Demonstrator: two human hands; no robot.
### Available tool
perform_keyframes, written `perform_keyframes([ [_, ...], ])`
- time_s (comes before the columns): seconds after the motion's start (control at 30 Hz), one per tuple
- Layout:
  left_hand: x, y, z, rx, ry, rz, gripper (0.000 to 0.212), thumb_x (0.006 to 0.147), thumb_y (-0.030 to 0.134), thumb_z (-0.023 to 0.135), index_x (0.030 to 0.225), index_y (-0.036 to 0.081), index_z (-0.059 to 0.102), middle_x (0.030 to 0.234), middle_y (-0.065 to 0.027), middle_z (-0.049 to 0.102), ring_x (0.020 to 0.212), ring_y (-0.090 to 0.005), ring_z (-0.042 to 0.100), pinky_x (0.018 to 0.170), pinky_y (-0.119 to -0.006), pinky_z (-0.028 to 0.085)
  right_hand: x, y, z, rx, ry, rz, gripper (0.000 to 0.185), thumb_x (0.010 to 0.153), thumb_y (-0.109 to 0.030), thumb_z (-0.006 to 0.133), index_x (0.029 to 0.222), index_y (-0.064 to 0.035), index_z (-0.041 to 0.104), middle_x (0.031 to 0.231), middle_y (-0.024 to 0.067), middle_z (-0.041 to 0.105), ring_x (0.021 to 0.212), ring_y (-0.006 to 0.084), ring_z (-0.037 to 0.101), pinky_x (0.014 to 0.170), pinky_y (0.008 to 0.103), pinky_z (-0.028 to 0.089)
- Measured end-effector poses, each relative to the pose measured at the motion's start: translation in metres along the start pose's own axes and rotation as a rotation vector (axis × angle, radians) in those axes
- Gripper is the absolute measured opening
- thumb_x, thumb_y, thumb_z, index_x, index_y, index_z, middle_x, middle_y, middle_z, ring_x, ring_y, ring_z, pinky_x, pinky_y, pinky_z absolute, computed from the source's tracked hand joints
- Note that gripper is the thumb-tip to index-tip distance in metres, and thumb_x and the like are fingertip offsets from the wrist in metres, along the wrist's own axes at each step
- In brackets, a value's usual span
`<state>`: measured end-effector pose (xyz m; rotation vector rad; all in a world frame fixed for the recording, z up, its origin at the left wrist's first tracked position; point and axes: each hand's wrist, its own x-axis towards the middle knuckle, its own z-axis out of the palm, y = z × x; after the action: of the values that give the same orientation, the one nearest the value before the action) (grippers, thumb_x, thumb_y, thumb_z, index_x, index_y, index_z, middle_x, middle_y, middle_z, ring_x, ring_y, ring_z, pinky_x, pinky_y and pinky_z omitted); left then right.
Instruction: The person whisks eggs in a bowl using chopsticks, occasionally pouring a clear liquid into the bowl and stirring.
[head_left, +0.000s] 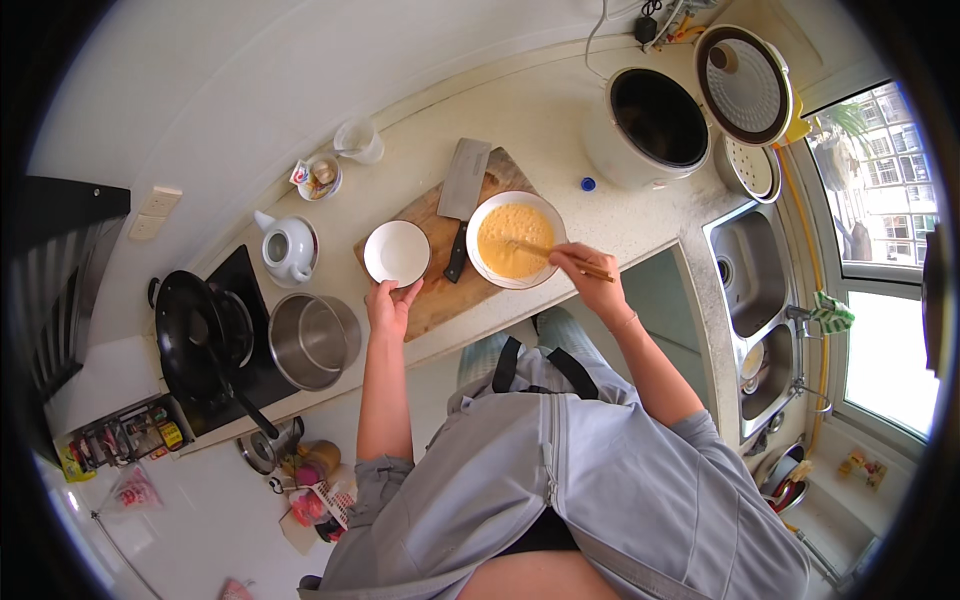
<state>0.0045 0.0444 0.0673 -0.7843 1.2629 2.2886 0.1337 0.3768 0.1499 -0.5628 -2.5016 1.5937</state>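
My right hand (589, 274) grips a pair of wooden chopsticks (532, 250), their tips in frothy beaten egg (506, 229) inside a wide white bowl (553, 217). Fingers of my left hand (391, 304) hold the near rim of a smaller white bowl (397, 251), which looks empty. Both bowls are over a wooden cutting board (439, 300). Between them lies a cleaver, its blade (465, 176) pointing away from me and its black handle (455, 259) towards me.
A steel pot (315, 341), a black wok (187, 330) and a white teapot (287, 247) stand at the left. A blue bottle cap (588, 184) lies near the open rice cooker (649, 127). The double steel sink (750, 277) is at the right.
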Motion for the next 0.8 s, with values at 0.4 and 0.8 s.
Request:
perform_keyframes([
  [0.4, 0.002, -0.004, -0.009, 0.027, -0.106, 0.113, 0.048, 0.097, 0.011, 0.049, 0.142, 0.007, 0.033, 0.132, -0.0146, 0.048, 0.111, -0.0322, 0.059, 0.097, -0.045, 0.053, 0.024, 0.011, -0.016, 0.133, -0.09, 0.136, 0.02, 0.09, -0.018, 0.065, 0.092, 0.0022, 0.069, 0.08, 0.009, 0.074, 0.076, 0.0135, 0.071, 0.074, 0.025, 0.053],
  [0.8, -0.025, 0.013, -0.003, 0.314, 0.311, 0.268, 0.046, 0.096, 0.023, 0.051, 0.134, 0.004, 0.033, 0.127, -0.0194, 0.046, 0.092, -0.0301, 0.067, 0.077, -0.038, 0.056, 0.025, -0.011, -0.006, -0.025, 0.021, -0.034, 0.014, 0.088, -0.013, 0.067, 0.091, 0.0003, 0.07, 0.074, 0.0067, 0.072, 0.074, 0.0115, 0.069, 0.07, 0.0239, 0.053],
])
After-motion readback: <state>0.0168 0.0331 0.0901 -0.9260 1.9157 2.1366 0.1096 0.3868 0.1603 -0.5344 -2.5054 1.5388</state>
